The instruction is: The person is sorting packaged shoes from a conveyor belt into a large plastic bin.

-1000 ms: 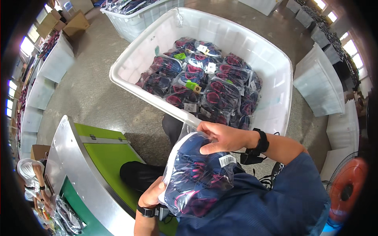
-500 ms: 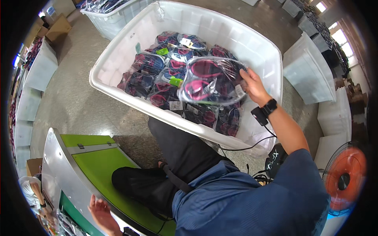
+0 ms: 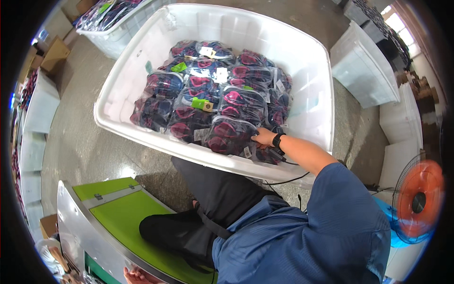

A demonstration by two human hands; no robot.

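In a big white plastic bin [image 3: 105, 106] lie several clear plastic bags, each with dark navy and pink footwear that looks like a pair of shoes. My right hand [image 3: 265, 137] is low in the bin's near right part, its fingers closed on the right edge of a bagged pair of shoes [image 3: 229, 135]. That bag rests on or among others by the near wall. Part of the fingers is hidden by the plastic. My left hand [image 3: 135, 276] is at the lower edge of the view, beside the metal table edge. Its fingers are apart and nothing shows in them; the palm is mostly cut off.
A green-sided metal table [image 3: 132, 208] stands at my left. Another filled white bin [image 3: 111, 35] is behind on the left, with more white bins [image 3: 364, 66] to the right. An orange fan [image 3: 418, 201] stands at lower right. A black cable [image 3: 288, 181] runs near my right wrist.
My right hand has come down and nearer with the bagged shoes, from above the pile to the bin's near side. My left hand has dropped toward the lower edge.
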